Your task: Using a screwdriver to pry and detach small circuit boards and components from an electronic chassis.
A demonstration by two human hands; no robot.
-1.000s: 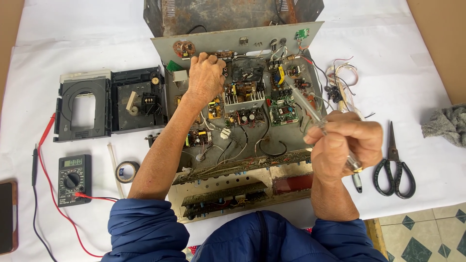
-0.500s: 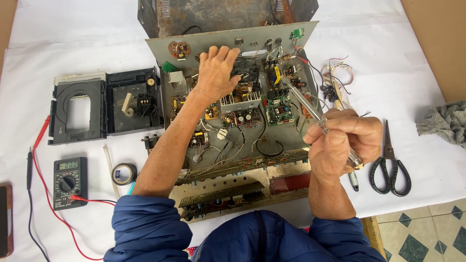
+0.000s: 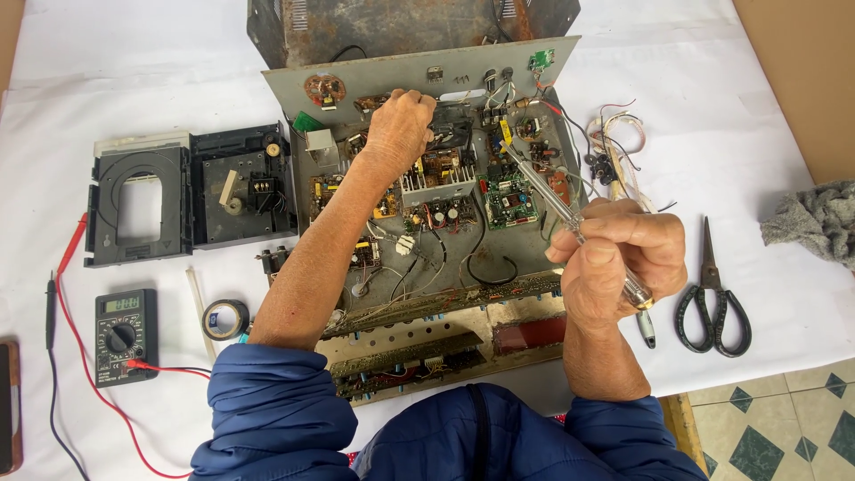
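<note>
L hand [image 3: 401, 129] has shifted up w/ fingers now curling onto parts at back of the circuit board [image 3: 427, 205] inside the open chassis on the worktop. R hand [image 3: 619, 254] is still gripping the screwdriver [image 3: 543, 191], tip approaching the board's upper right, so probing is moving there.

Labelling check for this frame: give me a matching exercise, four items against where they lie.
Items:
1. scissors
2. multimeter
3. tape roll
4. grey rag

Places:
A. far right edge of the white sheet
B. just right of the multimeter
C. beside the right hand
D. lower left, red lead attached

Pairs: 1-C, 2-D, 3-B, 4-A
</note>
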